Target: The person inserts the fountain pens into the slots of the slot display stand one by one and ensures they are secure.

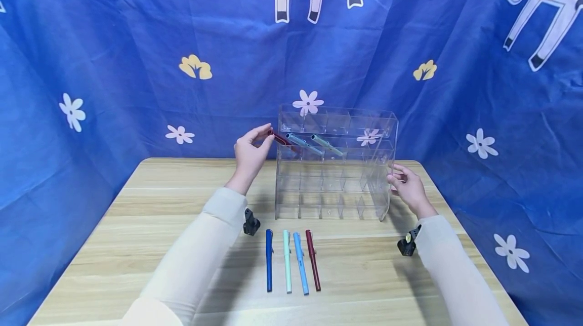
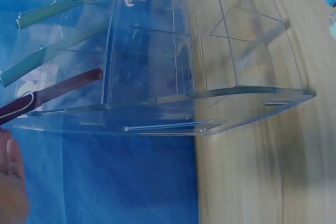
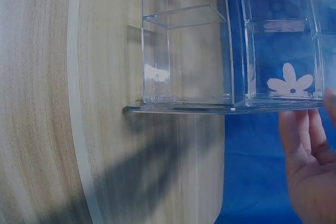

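My left hand (image 1: 250,156) pinches the outer end of a dark red pen (image 2: 68,86) between thumb and fingers at the left side of a clear acrylic rack (image 1: 334,169). The pen slants into the leftmost compartment of the second tier from the top. Beside it in that tier lie a light blue pen (image 1: 304,144) and a pale green pen (image 1: 326,145), tilted the same way. My right hand (image 1: 410,189) holds the rack's right side panel (image 3: 184,109), fingers against its outer face and thumb at its edge.
In front of the rack, a dark blue pen (image 1: 269,260), a mint pen (image 1: 287,261), a light blue pen (image 1: 301,263) and a dark red pen (image 1: 313,260) lie side by side on the wooden table (image 1: 136,245). A blue patterned curtain (image 1: 136,88) hangs behind and at both sides.
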A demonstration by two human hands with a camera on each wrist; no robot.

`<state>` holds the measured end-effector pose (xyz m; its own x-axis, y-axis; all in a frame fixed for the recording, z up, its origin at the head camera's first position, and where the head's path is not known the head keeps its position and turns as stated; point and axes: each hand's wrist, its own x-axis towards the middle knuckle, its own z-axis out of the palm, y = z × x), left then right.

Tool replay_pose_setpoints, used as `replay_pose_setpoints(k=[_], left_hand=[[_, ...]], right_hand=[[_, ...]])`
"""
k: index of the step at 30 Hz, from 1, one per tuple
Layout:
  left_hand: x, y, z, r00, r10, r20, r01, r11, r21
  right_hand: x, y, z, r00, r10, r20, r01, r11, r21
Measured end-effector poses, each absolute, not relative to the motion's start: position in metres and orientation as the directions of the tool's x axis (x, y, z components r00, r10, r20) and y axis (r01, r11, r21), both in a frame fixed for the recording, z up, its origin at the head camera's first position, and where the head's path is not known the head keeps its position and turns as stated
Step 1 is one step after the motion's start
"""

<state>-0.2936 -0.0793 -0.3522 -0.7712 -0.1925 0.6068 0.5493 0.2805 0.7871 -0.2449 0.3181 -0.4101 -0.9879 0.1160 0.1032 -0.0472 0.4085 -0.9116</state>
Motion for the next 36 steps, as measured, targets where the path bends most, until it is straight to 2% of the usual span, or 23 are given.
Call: replay_pose_setpoints(k=[6,15,24,36], left_hand=[[-0.2943,-0.0826,-0.3522,-0.761,-0.187,0.622,0.547,0.332,0.768],[-0.2938,-0.0813,-0.3488,-0.776,-0.217,0.592,0.501,0.358,0.788],[-0.2923,-0.0823,-0.3491,-0.785,-0.188,0.591,0.527,0.3,0.795],[-0.2947,-0.0831,-0.3473,-0.814,-0.221,0.538,0.452,0.34,0.824]], right_hand=[[-0.2455,0.3185,-0.4104,-0.989,0.112,0.099,-0.046,0.403,-0.914],[-0.2453,0.318,-0.4104,-0.988,0.115,0.105,-0.051,0.396,-0.917],[-0.2447,0.3169,-0.4098,-0.988,0.115,0.107,-0.052,0.402,-0.914],[-0.2461,0.3177,-0.411,-0.986,0.116,0.116,-0.062,0.393,-0.918]])
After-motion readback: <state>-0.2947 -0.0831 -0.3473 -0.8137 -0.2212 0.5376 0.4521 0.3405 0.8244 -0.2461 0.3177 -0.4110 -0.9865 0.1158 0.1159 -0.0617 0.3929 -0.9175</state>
